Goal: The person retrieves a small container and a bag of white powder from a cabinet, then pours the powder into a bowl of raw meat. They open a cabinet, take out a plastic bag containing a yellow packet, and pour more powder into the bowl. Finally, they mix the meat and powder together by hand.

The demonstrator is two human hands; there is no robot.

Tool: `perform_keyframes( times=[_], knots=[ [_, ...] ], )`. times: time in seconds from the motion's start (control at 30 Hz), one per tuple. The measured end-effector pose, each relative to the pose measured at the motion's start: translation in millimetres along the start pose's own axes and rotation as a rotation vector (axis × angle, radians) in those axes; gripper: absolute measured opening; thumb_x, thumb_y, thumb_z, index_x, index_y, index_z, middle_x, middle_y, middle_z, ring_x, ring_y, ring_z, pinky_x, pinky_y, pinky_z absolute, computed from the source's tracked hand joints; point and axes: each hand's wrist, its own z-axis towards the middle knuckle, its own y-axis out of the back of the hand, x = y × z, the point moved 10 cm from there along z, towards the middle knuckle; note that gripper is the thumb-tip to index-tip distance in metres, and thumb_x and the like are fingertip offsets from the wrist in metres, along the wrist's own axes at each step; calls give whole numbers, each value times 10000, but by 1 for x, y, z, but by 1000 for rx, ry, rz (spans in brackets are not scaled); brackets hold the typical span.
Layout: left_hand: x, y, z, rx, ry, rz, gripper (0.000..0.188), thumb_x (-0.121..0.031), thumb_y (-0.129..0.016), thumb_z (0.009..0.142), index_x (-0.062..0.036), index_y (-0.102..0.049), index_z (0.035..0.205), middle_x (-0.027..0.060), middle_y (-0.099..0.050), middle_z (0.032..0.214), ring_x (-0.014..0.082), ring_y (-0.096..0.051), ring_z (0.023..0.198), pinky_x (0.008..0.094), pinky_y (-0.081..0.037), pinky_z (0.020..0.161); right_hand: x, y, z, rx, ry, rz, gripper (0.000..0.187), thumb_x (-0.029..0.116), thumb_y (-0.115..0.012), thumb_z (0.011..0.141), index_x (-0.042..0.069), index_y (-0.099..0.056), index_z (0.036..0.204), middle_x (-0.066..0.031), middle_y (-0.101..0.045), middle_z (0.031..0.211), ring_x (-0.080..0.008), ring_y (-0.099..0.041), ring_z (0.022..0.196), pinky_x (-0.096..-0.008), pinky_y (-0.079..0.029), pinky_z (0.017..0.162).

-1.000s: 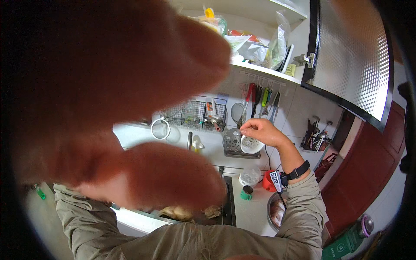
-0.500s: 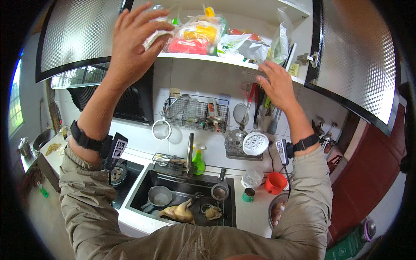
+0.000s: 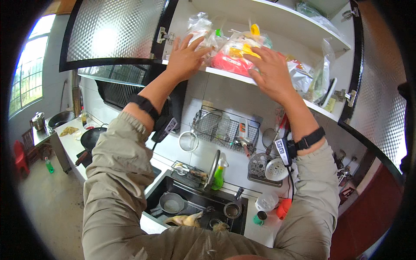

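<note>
My left hand point(image 3: 185, 60) is raised to the left end of the open cabinet shelf point(image 3: 236, 73), its fingers spread against a see-through plastic bag point(image 3: 199, 26) with whitish contents. To its right, my right hand point(image 3: 274, 74) reaches over the shelf edge with fingers apart. Its fingertips are at a plastic-wrapped bundle in red and yellow point(image 3: 232, 63). Whether they press on the bundle, I cannot tell. Right of that hand lie a silvery white pouch point(image 3: 300, 78) and an upright see-through bag point(image 3: 323, 71).
Textured glass cabinet doors stand open at left point(image 3: 112, 39) and right point(image 3: 381, 73). Below, a wire rack point(image 3: 225, 128) and a strainer point(image 3: 188, 141) hang on the wall. The black sink point(image 3: 195, 197) holds a pan point(image 3: 171, 203) and a plucked bird point(image 3: 186, 219). A green spray bottle point(image 3: 219, 175) stands behind it.
The view has swung left. My left hand has come down from holding a whitish bag up and now lies against it at the shelf. My right hand has moved left to the red and yellow bundle.
</note>
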Motion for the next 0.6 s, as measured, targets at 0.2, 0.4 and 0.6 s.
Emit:
perform_keyframes(
  times=[0.2, 0.4, 0.6],
  knots=[
    [21, -56, 37, 200, 74, -20, 543, -487, -678, 790, -400, -550, 1310, 5, -321, 1540, 336, -258, 1418, 617, -213, 1097, 22, -76, 55, 197, 11, 51, 384, 366, -575, 876, 230, -637, 1229, -64, -469, 1433, -290, -342, 1376, -535, -252, 1090],
    [51, -77, 40, 252, 177, -118, 387, -397, -686, 770, -227, -672, 1117, 101, -596, 1213, 321, -599, 1098, 486, -473, 929, -4, -108, 45, 393, -75, -124, 348, 410, -577, 871, 219, -700, 1134, -20, -467, 1441, -267, -346, 1380, -569, -239, 1087],
    [65, -67, 35, 147, 215, -139, 323, -330, -703, 767, -131, -649, 1015, 120, -607, 1051, 321, -629, 983, 446, -533, 799, -4, -97, 49, 395, -79, -143, 307, 362, -576, 866, 188, -720, 1074, -58, -551, 1352, -256, -457, 1294, -561, -272, 1058]
  ],
)
